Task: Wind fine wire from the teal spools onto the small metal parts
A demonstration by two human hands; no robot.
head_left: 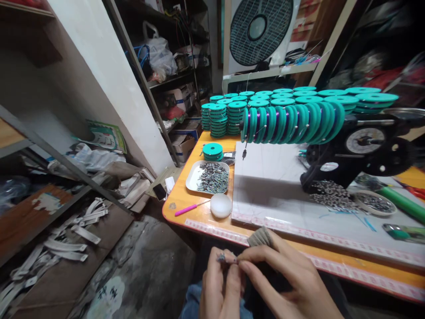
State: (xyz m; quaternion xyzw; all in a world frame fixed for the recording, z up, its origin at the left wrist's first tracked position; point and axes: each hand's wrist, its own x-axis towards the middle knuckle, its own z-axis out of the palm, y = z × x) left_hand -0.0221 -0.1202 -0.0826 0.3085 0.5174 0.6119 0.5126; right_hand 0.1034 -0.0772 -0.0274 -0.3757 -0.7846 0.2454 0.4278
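My left hand (219, 283) is closed at the table's front edge, with a small greyish piece (221, 257) between its thumb and fingers. From the right, my right hand (282, 274) pinches thumb and forefinger together right at my left fingertips; what sits in that pinch is too small to make out. A grey cloth-like wrap (260, 238) covers one finger of my right hand. Beyond my hands lie a round white lidded pot or disc (221, 206), a pink-handled needle tool (186, 210) and a white tray (190, 182) of small grey metal pieces.
Green foam spools (217, 119) stand stacked at the back. More hang in a row on a black winding machine (352, 137). A metal-bead heap (332, 195), a small dish (392, 212) and a green roll (403, 204) lie right. Shelves (172, 79) stand left; a fan (260, 29) behind.
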